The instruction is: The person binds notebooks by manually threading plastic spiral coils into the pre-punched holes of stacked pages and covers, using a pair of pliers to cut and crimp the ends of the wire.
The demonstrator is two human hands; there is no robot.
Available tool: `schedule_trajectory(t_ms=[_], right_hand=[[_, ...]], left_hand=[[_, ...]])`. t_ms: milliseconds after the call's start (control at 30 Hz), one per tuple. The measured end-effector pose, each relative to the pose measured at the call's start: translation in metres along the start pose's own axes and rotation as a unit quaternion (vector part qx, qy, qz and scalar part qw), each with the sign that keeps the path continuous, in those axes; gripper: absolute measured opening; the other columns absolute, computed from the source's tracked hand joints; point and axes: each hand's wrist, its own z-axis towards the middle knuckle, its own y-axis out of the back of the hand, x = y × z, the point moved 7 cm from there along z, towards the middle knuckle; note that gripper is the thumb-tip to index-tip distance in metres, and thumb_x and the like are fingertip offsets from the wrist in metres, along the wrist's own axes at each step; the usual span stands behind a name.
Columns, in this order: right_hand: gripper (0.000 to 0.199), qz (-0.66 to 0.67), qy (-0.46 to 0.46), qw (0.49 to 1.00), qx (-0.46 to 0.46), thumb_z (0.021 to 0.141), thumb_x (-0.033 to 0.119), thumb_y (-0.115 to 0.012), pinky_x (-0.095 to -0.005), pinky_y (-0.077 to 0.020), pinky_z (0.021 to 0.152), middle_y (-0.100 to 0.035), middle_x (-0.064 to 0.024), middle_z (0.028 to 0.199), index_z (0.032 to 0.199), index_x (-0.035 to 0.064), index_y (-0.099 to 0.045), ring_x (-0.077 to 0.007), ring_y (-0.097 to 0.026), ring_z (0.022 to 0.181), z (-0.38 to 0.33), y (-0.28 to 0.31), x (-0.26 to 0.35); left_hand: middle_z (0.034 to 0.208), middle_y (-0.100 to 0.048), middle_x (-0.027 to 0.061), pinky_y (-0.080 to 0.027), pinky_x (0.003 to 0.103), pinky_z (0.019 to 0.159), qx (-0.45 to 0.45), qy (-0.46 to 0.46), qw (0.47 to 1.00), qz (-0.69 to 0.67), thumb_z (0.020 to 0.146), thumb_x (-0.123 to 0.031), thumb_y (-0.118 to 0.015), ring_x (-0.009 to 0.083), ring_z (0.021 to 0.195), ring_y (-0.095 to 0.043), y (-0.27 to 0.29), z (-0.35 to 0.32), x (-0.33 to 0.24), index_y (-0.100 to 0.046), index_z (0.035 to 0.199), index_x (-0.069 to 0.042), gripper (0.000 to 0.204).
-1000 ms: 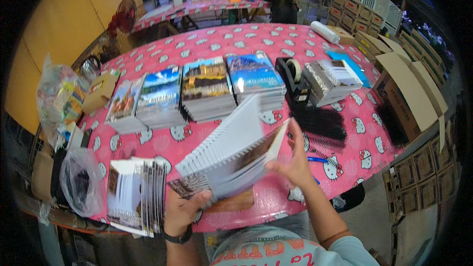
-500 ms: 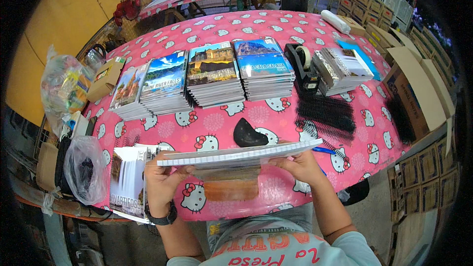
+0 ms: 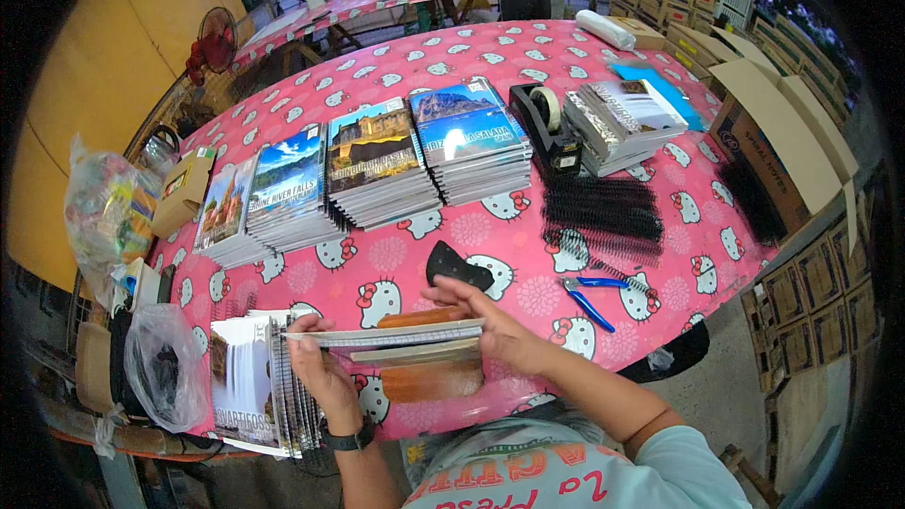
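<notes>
**Pink table (image 3: 396, 264) under a patterned cover, spiral-bound notebook (image 3: 405, 336) edge-on between two hands**

Behind it, two people stand at a second table (image 3: 330, 19), near a red fan (image 3: 217, 38). The notebook is above the near side of the pink table, over a brown wooden board (image 3: 432, 383). The left hand (image 3: 325, 377) grasps its left end between thumb and fingers. The right hand (image 3: 490, 325) touches the right end, fingers extended; I cannot tell whether it grips. Two layers show, perhaps one open notebook or two.

Just left lies a pile of waterfall-cover notebooks (image 3: 247, 382). Beyond the hands are a black object (image 3: 459, 266), its kind unclear, and four landscape-cover stacks (image 3: 377, 165). To the right lie blue-handled cutters (image 3: 592, 306), black spiral coils (image 3: 603, 217) and a tape dispenser (image 3: 547, 132), with another notebook stack (image 3: 627, 123) beside the dispenser.
</notes>
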Motion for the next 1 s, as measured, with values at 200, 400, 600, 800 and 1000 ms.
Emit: schedule_trajectory(t_ms=[200, 400, 600, 800, 1000], right_hand=[[0.017, -0.638, -0.105, 0.708, -0.284, 0.075, 0.016, -0.064, -0.0382, -0.0454, 0.077, -0.062, -0.0149, 0.09, 0.085, 0.0027, -0.063, -0.0308, -0.056, 0.089, -0.044, 0.166, 0.04], [0.018, -0.721, -0.105, 0.631, -0.266, 0.075, 0.018, -0.064, -0.0423, -0.0452, 0.075, -0.059, -0.0149, 0.084, 0.082, 0.0014, -0.061, -0.0328, -0.054, 0.084, -0.067, 0.203, 0.031], [0.019, -0.706, 0.059, 0.642, -0.294, 0.078, 0.007, -0.058, -0.0411, -0.0447, 0.073, -0.058, -0.0157, 0.086, 0.096, 0.0006, -0.058, -0.0329, -0.054, 0.083, -0.042, 0.155, 0.086], [0.032, -0.577, 0.017, 0.788, -0.215, 0.08, 0.005, -0.057, -0.0374, -0.0461, 0.071, -0.057, -0.0161, 0.086, 0.112, 0.0015, -0.053, -0.0329, -0.056, 0.081, -0.011, 0.067, 0.102], [0.02, -0.393, -0.01, 0.917, -0.065, 0.081, 0.009, -0.062, -0.0312, -0.0467, 0.066, -0.059, -0.0106, 0.086, 0.1, 0.0039, -0.061, -0.0217, -0.059, 0.077, -0.021, 0.024, 0.077]], left_hand=[[0.087, -0.056, 0.0062, -0.038, 0.03, 0.084, -0.041, -0.018, 0.999, 0.016, 0.09, -0.022, -0.052, 0.0157, 0.086, -0.052, -0.007, 0.015, 0.003, -0.052, 0.102, -0.001, 0.024], [0.1, -0.057, 0.0123, -0.039, 0.03, 0.089, -0.061, 0.025, 0.998, -0.022, 0.085, -0.012, -0.053, 0.016, 0.095, -0.053, -0.004, 0.006, 0.005, -0.049, 0.116, 0.002, 0.034], [0.127, -0.046, 0.0162, -0.01, 0.054, 0.105, -0.028, -0.28, 0.851, 0.444, 0.081, -0.032, -0.057, 0.0293, 0.119, -0.042, -0.063, -0.032, -0.067, -0.042, 0.128, 0.001, 0.059], [0.093, -0.055, 0.0028, 0.002, 0.067, 0.098, 0.244, -0.168, 0.782, 0.548, 0.065, -0.039, -0.073, 0.0208, 0.103, -0.05, -0.143, -0.059, -0.026, -0.057, 0.116, -0.014, 0.059], [0.087, -0.055, 0.0001, -0.002, 0.066, 0.098, 0.177, -0.237, 0.801, 0.521, 0.065, -0.034, -0.072, 0.0187, 0.098, -0.052, -0.147, -0.061, -0.031, -0.064, 0.098, -0.017, 0.038]])
